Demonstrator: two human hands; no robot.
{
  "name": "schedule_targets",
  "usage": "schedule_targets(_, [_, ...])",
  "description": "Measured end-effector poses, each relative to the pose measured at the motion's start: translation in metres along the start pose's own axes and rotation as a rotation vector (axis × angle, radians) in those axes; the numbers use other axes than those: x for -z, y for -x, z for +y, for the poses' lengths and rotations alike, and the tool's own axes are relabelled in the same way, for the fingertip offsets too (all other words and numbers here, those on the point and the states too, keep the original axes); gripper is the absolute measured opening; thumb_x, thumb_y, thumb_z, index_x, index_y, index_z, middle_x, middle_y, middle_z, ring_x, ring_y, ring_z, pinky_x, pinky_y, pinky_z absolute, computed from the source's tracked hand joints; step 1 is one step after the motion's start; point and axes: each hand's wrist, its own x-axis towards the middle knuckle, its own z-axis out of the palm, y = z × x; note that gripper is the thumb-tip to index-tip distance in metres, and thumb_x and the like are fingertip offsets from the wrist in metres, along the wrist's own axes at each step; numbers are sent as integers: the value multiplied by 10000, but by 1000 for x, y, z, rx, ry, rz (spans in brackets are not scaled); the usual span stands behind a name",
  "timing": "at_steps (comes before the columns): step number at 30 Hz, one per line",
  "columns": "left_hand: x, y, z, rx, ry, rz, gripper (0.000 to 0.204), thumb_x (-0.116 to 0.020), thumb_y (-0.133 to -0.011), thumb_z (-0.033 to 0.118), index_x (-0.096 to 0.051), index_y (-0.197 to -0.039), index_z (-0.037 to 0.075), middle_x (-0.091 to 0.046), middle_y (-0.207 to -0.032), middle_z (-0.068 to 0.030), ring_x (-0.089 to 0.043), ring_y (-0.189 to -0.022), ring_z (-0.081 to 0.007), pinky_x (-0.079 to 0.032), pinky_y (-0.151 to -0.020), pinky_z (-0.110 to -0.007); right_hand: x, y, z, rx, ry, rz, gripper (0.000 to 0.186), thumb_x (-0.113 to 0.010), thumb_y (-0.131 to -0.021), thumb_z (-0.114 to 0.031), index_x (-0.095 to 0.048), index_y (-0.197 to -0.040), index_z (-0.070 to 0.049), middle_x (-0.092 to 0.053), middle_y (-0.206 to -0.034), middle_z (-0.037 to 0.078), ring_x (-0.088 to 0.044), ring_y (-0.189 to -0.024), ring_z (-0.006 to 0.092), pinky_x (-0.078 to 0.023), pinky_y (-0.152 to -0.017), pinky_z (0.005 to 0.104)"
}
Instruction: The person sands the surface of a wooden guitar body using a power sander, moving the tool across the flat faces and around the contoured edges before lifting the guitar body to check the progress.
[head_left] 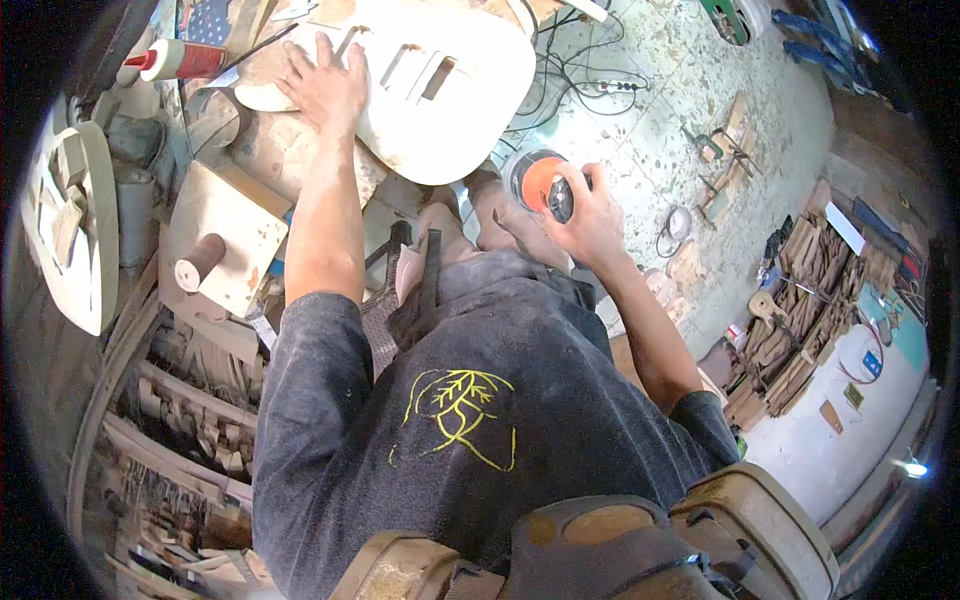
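Plainly, the left hand [335, 92] lies palm down with its fingers spread over the left part of a pale guitar body [490, 55]. The body rests on the table [300, 155] at the top of the view, its rounded end turned to the right, with rectangular slots cut through or into its face; I cannot tell how deep they go. The right hand [588, 225] is curled around an orange and black sander [543, 180], fingers wrapped over its housing, and holds it just beside the body's lower right edge, apart from the wood in this view. Any marking on the sander is too small to make out.

As for labels, a white bottle [190, 60] with a red tip lies on its side to the left, near the left hand; its label is mostly red, the lettering too blurred to read. Near it, a dark blue sheet [208, 22] bears small pale marks, likewise unreadable. The person's dark shirt [570, 390] carries a yellow line drawing of a leafy, plant-like shape. Far to the right, a blue label [872, 362] shows white marks, too small to read. A brown roll [200, 262] stands out on a pale board [235, 245] left of the left forearm.
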Motion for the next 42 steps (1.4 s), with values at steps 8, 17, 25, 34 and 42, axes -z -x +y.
schedule_targets(8, [-3, 1, -2, 9, -12, 1, 728, -473, -979, 679, -535, -1550, 232, -311, -1661, -263, -361, -1471, -482, -136, -1265, -623, 1, -13, -21, 70, -2, -22, 598, -812, -785, -275, -590, -1332, -177, -543, -1227, 201, -649, -1052, 428, -568, -842, 521])
schedule_targets(17, [1, -3, 3, 35, 27, -52, 742, -503, -964, 633, -532, -1551, 180, -283, -1670, -271, -312, -1507, -462, -118, -1272, -619, 1, -41, -71, 108, 51, -101, 693, -834, -759, -198, -524, -1380, -201, -501, -1220, 190, -627, -1079, 425, -581, -845, 521])
schedule_targets(25, [3, 0, 3, 56, -24, -62, 741, -474, -974, 658, -508, -1570, 220, -289, -1669, -269, -327, -1506, -454, -100, -1280, -603, -13, -21, -40, 172, 24, -69, 670, -824, -746, -146, -548, -1354, -190, -489, -1201, 201, -619, -1025, 445, -560, -822, 538])
schedule_targets(34, [-2, 1, -1, 56, -7, -64, 741, -461, -978, 680, -505, -1575, 244, -293, -1673, -255, -284, -1531, -440, -91, -1283, -599, 6, -90, -37, 192, 67, -31, 683, -806, -769, -150, -521, -1390, -184, -470, -1241, 213, -613, -1069, 459, -559, -878, 542])
schedule_targets(42, [-1, -1, -1, 53, -8, -40, 735, -491, -968, 672, -528, -1561, 239, -306, -1671, -246, -303, -1516, -442, -113, -1279, -601, 18, -85, -5, 103, 23, -47, 679, -826, -788, -159, -523, -1395, -180, -479, -1277, 222, -579, -1167, 470, -522, -981, 511])
